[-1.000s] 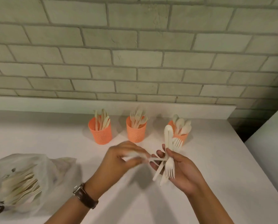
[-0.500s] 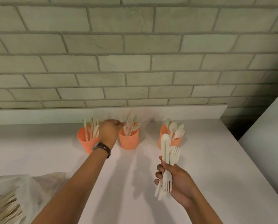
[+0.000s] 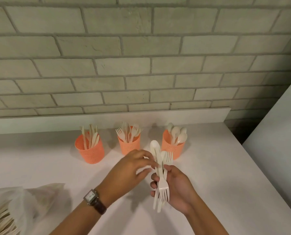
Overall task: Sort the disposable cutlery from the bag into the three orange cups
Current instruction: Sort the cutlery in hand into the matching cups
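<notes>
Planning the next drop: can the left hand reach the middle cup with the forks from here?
Probably yes. The left hand sits just in front of the middle cup, with nothing standing between them. The cup's top is open, though forks already crowd it.

Perforated matt plastic orange cups [image 3: 89,150], smooth pale cutlery [image 3: 163,188], a thin translucent plastic bag [image 3: 39,197], rough brick wall [image 3: 141,65], matt white counter [image 3: 209,167], dark leather-looking watch strap [image 3: 100,206]

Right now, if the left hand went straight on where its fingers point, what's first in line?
The cutlery bundle in the right hand; the left hand looks already at it, perhaps touching. Blur hides actual contact.
</notes>
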